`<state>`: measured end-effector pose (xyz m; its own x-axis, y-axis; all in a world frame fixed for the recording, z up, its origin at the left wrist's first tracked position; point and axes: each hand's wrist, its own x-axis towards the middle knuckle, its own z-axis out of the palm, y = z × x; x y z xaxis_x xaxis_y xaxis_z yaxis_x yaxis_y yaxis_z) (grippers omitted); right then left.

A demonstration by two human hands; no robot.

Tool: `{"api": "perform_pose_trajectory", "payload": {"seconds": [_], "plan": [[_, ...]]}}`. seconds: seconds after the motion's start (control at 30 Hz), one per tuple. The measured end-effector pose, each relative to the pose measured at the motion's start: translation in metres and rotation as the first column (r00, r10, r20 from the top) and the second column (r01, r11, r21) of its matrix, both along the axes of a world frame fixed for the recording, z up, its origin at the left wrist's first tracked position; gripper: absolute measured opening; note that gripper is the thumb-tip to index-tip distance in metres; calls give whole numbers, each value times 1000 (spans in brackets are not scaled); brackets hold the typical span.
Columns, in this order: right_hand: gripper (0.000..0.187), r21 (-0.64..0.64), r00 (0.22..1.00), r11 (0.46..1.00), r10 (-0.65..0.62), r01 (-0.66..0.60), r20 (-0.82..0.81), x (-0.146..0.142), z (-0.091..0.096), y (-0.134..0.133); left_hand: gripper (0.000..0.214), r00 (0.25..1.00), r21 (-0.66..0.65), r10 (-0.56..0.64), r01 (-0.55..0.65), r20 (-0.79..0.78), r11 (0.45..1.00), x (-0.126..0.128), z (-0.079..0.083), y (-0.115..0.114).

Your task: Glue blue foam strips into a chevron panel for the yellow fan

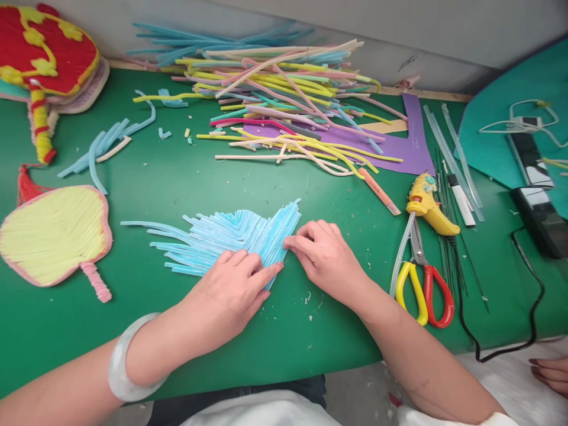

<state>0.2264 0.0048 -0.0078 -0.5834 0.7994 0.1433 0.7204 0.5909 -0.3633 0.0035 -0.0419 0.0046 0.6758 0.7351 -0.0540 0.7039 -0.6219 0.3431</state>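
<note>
Light-blue pipe cleaners lie side by side as a leaf-shaped panel (233, 234) on the green table. Their loose ends stick out unevenly to the left. My left hand (231, 287), below a pale bangle, bears down on the panel's lower part with curled fingers, thumb and forefinger gripping near its lower right edge. At the right edge, my right hand (326, 254) is closed in a pinch on the outer blue pipe cleaners. Its fingertips partly hide what they grip, and the left hand covers the panel's bottom.
Behind lies a heap of coloured pipe cleaners (275, 83). Scissors (419, 266) and a yellow glue gun (428, 204) are at right, with a black cord (532, 290). A yellow fan (53, 236) lies left, a red fan (48, 47) beyond. Another person's hand (550, 373) shows lower right.
</note>
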Motion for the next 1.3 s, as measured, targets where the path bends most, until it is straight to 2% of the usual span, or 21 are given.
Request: {"api": "perform_pose_trajectory", "payload": {"seconds": [0.33, 0.73, 1.3], "plan": [[21, -21, 1000, 1000, 0, 0, -10, 0, 0, 1, 39, 1000, -18, 0, -1, -23, 1000, 1, 1, 2], [12, -78, 1000, 997, 7, -8, -17, 0, 7, 1, 40, 1000, -36, 9, -9, -7, 999, 0, 1, 1], [17, -48, 1000, 999, 1, -1, 9, 0, 2, 2, 40, 1000, -23, 12, -12, -5, 1000, -1, -1, 1]]}}
